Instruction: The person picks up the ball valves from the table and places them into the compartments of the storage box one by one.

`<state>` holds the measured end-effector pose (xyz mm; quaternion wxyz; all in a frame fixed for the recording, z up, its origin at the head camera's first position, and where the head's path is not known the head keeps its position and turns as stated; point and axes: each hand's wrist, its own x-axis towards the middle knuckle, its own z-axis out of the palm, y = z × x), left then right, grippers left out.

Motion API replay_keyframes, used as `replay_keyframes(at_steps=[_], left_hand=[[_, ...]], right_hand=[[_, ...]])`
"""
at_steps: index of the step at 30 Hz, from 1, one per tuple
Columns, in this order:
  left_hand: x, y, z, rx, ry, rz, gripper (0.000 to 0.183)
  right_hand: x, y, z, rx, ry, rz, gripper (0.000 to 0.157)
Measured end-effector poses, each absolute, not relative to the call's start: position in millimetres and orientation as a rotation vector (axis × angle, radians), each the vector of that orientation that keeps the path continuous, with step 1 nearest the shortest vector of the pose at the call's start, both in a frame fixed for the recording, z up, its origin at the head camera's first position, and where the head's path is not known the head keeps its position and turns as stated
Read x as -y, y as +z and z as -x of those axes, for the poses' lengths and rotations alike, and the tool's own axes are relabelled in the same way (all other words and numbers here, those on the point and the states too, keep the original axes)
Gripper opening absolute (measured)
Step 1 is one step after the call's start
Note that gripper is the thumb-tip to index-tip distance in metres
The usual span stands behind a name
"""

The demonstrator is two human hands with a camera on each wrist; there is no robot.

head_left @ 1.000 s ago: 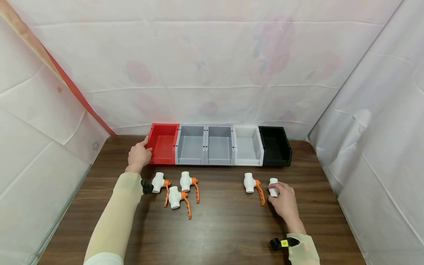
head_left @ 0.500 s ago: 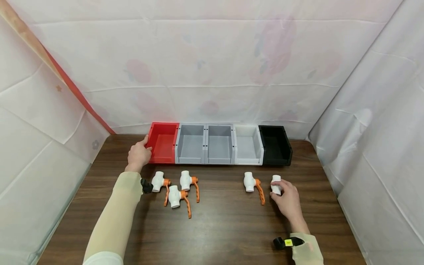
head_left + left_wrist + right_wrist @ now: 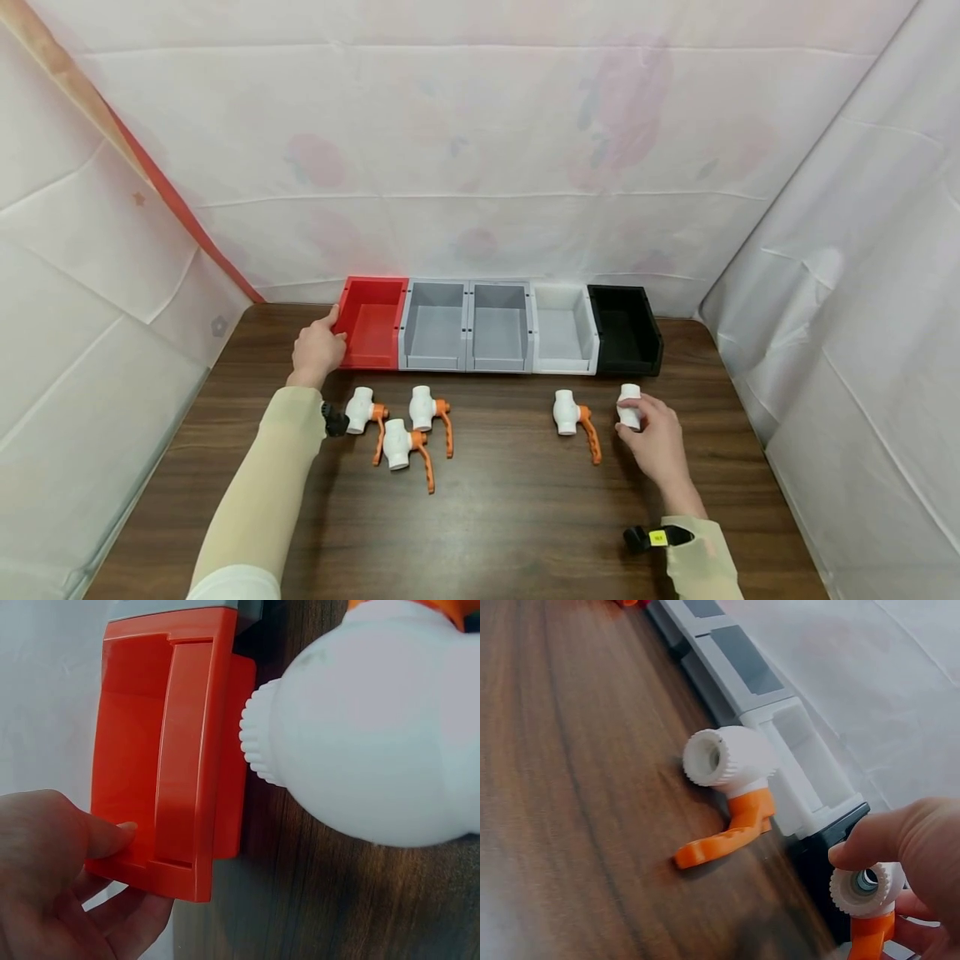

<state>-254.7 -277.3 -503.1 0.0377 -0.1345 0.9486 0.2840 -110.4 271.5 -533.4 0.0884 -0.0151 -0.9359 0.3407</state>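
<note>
My left hand (image 3: 318, 347) pinches the side wall of the red bin (image 3: 127, 765), thumb inside and fingers outside. My right hand (image 3: 656, 440) grips a white ball valve (image 3: 866, 889) with an orange handle, thumb on one side and fingers on the other. In the head view this valve stands in front of the black bin (image 3: 626, 329), its handle hidden behind the hand. Left of it lies another ball valve (image 3: 566, 412), handle toward the front. Three more lie near my left wrist: a left valve (image 3: 361, 410), a front valve (image 3: 397, 444) and a right valve (image 3: 422, 407).
Between the red and black bins stand two grey bins, a left grey bin (image 3: 435, 321) and a right grey bin (image 3: 498, 321), and a white bin (image 3: 564, 325). The row runs along the back of the wooden table (image 3: 487, 517), close to the white curtain (image 3: 480, 150).
My right hand has moved a little forward and to the right with the ball valve in its grip. The left hand stays at the red bin; the other valves have not moved.
</note>
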Motion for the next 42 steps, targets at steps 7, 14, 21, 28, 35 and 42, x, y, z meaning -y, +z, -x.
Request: replay_keyframes(at_steps=[7,14,21,28,35,42], left_hand=[[276,-502,252,-2.906,0.87,0.42,0.066],[276,-502,254,-2.899,0.863,0.42,0.068],[276,-503,254,-2.907,0.848,0.413,0.068],[277,-504,254,-2.915,0.847,0.406,0.068],[278,-505,252,-2.911,0.84,0.418,0.067],[278,-509,257,-2.937,0.857,0.376,0.067]], right_hand=[[-271,-521,122,2.779,0.991,0.02,0.03],[-270,-511,133,2.766,0.959,-0.002,0.03],[-268,-503,144,2.755,0.944,-0.056,0.03],[-267,-487,156,2.738,0.906,-0.135,0.029],[-267,-478,165,2.747,0.884,-0.169,0.029],[-268,-474,170,2.736,0.873,-0.179,0.029]])
